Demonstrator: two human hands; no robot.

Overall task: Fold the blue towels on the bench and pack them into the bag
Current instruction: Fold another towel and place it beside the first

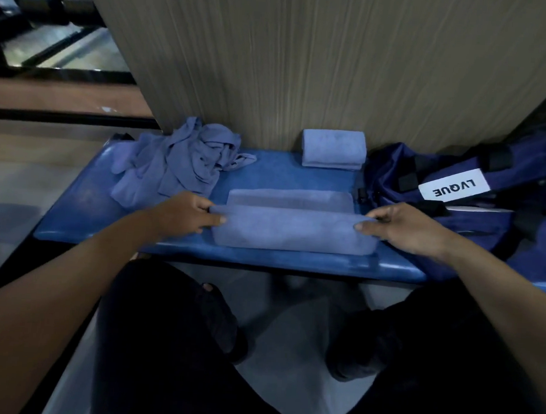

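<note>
- On the blue bench (79,214) in front of me, a towel (293,227) lies partway folded, its near half doubled over so that a strip of the lower layer shows along the far edge.
- My left hand (185,214) pinches the left end of the folded-over edge, thumb on top and fingers curled under the cloth.
- My right hand (404,227) grips the right end of the same edge in the same way, so both hands are closed on this one towel.
- Further back, against the wooden panel (306,65), one folded towel (332,149) sits finished, just beside the bag.
- To the left, a crumpled heap of towels (185,160) waits unfolded; I cannot tell how many pieces are in it.
- At the right end of the bench the dark blue bag (458,192) lies with a white label (455,186) facing up; I cannot see whether it is open, nor anything inside it.
- My judgement of progress: one towel done, one in hand, the heap untouched and nothing visibly packed, so the task is in its early part.
- What is left, as I read it: finish this fold, work through the heap, then move every folded towel into the bag.
</note>
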